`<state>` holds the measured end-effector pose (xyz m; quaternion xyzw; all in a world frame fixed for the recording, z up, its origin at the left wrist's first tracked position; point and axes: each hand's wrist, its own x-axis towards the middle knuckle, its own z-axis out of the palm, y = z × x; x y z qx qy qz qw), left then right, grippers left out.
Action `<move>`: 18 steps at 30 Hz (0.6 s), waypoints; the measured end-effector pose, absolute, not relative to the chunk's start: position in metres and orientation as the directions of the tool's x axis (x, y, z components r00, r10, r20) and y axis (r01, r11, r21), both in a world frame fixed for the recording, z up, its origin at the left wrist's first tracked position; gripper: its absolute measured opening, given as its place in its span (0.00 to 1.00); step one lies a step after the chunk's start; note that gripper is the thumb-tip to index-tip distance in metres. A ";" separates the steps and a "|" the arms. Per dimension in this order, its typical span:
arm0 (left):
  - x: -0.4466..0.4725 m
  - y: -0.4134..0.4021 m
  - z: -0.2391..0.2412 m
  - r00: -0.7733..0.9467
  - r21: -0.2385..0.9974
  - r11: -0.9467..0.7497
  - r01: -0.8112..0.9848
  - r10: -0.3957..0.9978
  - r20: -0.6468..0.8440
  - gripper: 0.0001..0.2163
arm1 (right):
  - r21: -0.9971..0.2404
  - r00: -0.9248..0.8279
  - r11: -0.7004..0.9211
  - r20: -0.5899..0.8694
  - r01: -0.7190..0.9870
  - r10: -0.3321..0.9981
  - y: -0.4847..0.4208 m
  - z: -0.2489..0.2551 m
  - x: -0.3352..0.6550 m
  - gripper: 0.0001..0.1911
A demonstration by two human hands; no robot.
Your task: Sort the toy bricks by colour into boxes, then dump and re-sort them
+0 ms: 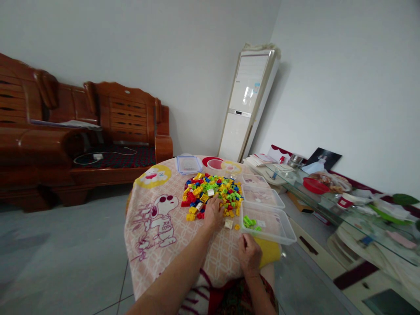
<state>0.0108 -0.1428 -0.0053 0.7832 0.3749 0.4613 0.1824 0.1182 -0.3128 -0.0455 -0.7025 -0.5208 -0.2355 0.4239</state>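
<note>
A heap of small coloured building bricks (213, 191) lies on a round table covered with a pink cartoon cloth (157, 218). My left hand (213, 213) rests at the near edge of the heap, fingers curled down among the bricks; what they grip is hidden. My right hand (248, 253) lies closed on the cloth just in front of a clear plastic tray (275, 227) that holds a few green bricks (250, 222). A white brick (228, 223) and a yellow one lie loose between my hands.
Two more clear trays (262, 196) line up behind the near one. A clear lid (189, 164) and a red-rimmed bowl (215, 163) sit at the table's far side. A wooden sofa (82, 131) stands left, a glass shelf unit (344, 201) right, a floor air conditioner (247, 100) behind.
</note>
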 end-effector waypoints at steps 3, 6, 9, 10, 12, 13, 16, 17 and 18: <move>0.011 -0.141 -0.008 0.230 0.668 -0.629 0.398 0.773 0.592 0.05 | -0.350 0.343 -0.090 0.777 0.932 0.528 -0.313 -0.046 0.118 0.18; 0.012 -0.140 -0.008 0.208 0.677 -0.612 0.409 0.785 0.584 0.14 | -0.356 0.346 -0.088 0.775 0.930 0.529 -0.313 -0.046 0.118 0.19; 0.013 -0.141 -0.005 0.265 0.639 -0.627 0.445 0.774 0.575 0.24 | -0.356 0.347 -0.089 0.774 0.930 0.529 -0.312 -0.046 0.118 0.20; 0.013 -0.142 -0.004 0.293 0.619 -0.637 0.458 0.766 0.572 0.25 | -0.355 0.347 -0.090 0.775 0.930 0.528 -0.312 -0.046 0.118 0.20; 0.013 -0.144 -0.001 0.336 0.586 -0.651 0.483 0.756 0.563 0.27 | -0.356 0.348 -0.092 0.774 0.930 0.528 -0.313 -0.046 0.119 0.20; 0.012 -0.145 0.001 0.341 0.579 -0.649 0.493 0.757 0.558 0.27 | -0.359 0.351 -0.093 0.771 0.929 0.531 -0.313 -0.046 0.118 0.20; 0.011 -0.147 0.004 0.305 0.609 -0.625 0.488 0.776 0.552 0.20 | -0.371 0.359 -0.092 0.760 0.924 0.542 -0.313 -0.046 0.118 0.20; 0.010 -0.147 0.004 0.285 0.627 -0.616 0.477 0.783 0.552 0.17 | -0.374 0.362 -0.093 0.758 0.923 0.543 -0.314 -0.046 0.118 0.20; 0.010 -0.147 0.004 0.267 0.644 -0.609 0.464 0.789 0.553 0.14 | -0.376 0.364 -0.093 0.758 0.922 0.542 -0.314 -0.046 0.117 0.20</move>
